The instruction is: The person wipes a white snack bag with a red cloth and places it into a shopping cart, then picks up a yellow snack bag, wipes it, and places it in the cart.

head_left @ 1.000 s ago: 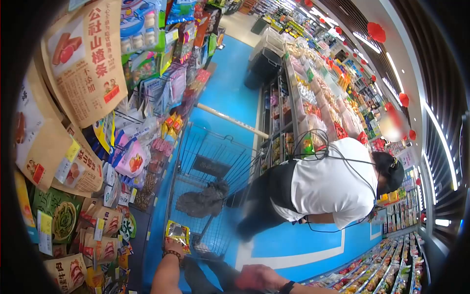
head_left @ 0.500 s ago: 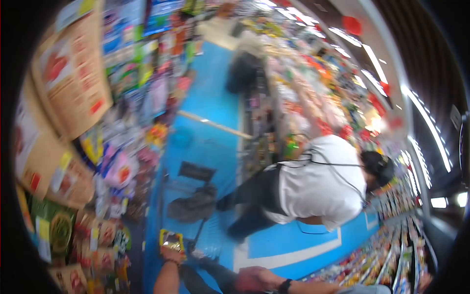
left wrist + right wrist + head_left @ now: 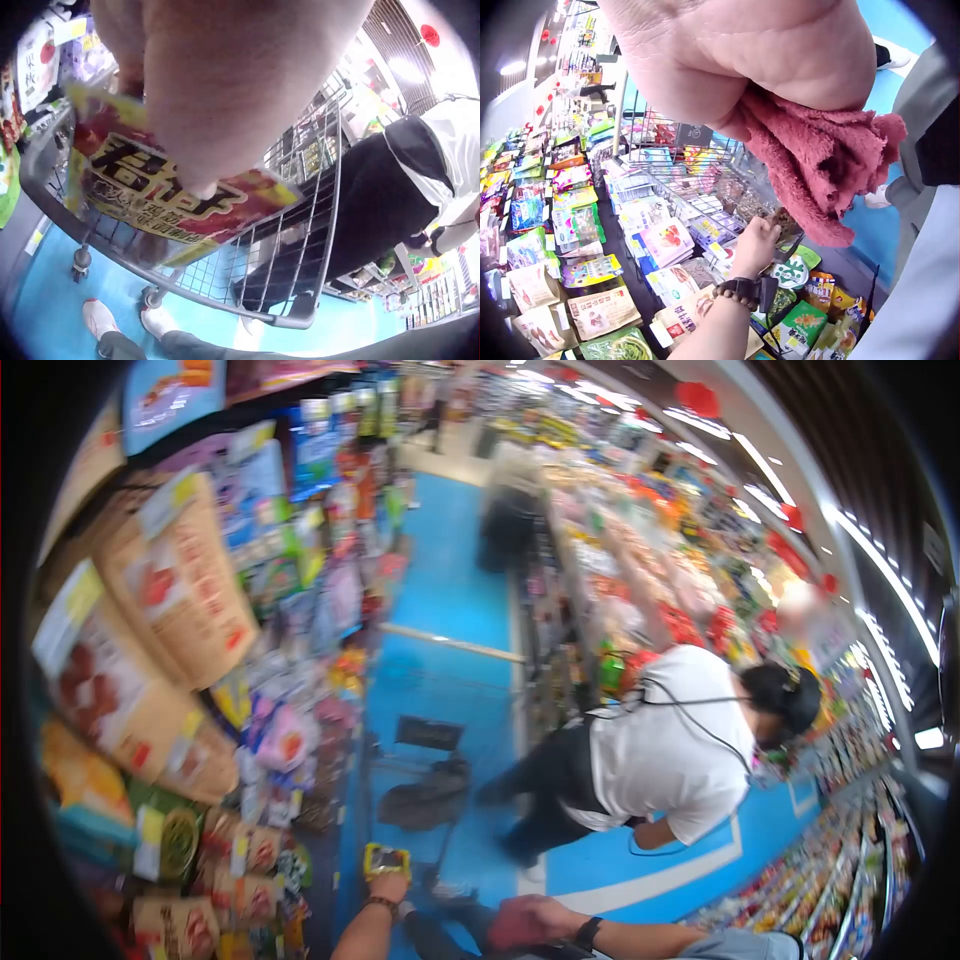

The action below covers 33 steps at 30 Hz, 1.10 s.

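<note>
My left hand (image 3: 388, 886) grips a yellow-edged snack packet (image 3: 376, 852) over the near end of a wire shopping cart. In the left wrist view the packet (image 3: 225, 196) is red and yellow with large black characters, its upper part covered by the thumb and hand. A bunched dark red cloth (image 3: 825, 165) is held in my right hand (image 3: 552, 916), low and to the right of the packet. The cart's grey rim (image 3: 217, 301) runs below the packet. Inside the cart lies a crumpled dark bag (image 3: 425, 797).
Shelves of hanging snack bags (image 3: 185, 600) line the left side. A person in a white shirt (image 3: 665, 745) bends toward the bulk-goods rack (image 3: 640, 570) on the right, close beside the cart. Blue floor (image 3: 450, 560) stretches down the aisle ahead.
The head view has swung about and blurred, shifting the shelves and cart in the frame. Both hands keep their hold on the packet and the cloth.
</note>
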Each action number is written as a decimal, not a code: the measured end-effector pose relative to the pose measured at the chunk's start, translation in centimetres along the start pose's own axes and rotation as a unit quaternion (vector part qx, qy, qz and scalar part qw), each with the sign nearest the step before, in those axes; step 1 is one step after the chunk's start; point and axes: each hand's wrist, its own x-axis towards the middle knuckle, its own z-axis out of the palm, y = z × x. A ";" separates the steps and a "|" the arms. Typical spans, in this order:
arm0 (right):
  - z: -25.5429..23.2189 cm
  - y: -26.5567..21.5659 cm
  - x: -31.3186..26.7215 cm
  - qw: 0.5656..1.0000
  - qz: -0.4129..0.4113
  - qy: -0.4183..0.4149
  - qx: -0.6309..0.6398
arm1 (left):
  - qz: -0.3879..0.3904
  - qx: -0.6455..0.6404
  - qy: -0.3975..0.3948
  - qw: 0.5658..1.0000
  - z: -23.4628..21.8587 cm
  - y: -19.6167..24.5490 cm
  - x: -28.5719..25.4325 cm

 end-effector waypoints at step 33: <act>30.4 4.5 -12.6 0.386 -0.365 -0.748 -0.397 | 0.055 -0.724 0.669 0.157 -11.0 27.9 -47.1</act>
